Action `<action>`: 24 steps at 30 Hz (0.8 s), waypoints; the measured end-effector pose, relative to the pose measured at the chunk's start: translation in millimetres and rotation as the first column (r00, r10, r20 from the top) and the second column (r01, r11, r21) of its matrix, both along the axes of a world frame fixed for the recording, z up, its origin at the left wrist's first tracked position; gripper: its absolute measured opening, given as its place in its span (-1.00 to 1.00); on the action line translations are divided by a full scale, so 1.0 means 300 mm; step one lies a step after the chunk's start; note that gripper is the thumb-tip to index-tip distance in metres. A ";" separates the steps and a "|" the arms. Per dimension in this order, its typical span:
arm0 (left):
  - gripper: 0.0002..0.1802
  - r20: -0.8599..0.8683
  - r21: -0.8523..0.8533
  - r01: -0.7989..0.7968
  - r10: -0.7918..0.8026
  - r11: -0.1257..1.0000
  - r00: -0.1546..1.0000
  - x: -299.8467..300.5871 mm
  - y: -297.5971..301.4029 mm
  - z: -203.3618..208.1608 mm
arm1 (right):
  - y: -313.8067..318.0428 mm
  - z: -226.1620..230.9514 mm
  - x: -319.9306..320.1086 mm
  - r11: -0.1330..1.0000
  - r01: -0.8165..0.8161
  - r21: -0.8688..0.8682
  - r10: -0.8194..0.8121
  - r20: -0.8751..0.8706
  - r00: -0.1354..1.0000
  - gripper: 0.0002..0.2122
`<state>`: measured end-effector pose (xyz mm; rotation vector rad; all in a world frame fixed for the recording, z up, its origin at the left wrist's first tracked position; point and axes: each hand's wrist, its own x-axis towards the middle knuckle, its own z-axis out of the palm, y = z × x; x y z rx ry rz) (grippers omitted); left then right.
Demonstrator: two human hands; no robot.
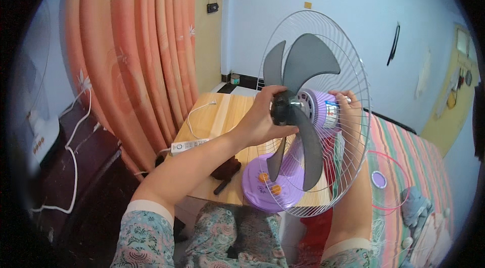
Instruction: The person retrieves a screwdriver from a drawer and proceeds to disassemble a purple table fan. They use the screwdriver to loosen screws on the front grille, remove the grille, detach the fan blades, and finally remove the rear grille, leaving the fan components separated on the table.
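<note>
A purple table fan [273, 198] stands on the wooden table, its front uncovered. My left hand [255, 121] grips the dark hub of the grey fan blade [310, 58], thumb below and fingers above. Behind the blades is the round wire rear grille [365, 111]. Seen through its wires, my right hand [349, 107] curls around the back of the purple motor housing [323, 110]; part of that hand is hidden. Two orange knobs [269, 183] sit on the fan's base.
On the striped bed [404, 152] lies a pink-rimmed front grille with a purple centre disc [379, 179], beside crumpled clothes [417, 205]. The wooden table [222, 116] holds a white power strip [188, 146] and a dark brown item [226, 168]. An orange curtain [136, 51] hangs left.
</note>
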<state>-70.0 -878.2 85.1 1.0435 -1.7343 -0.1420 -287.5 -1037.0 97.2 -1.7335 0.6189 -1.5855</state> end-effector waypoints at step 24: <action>-0.49 0.334 -0.347 -0.166 0.287 0.923 0.898 0.035 0.041 -0.062 | 0.876 0.243 0.006 0.426 0.079 -0.901 -0.705 -0.276 0.653 -0.65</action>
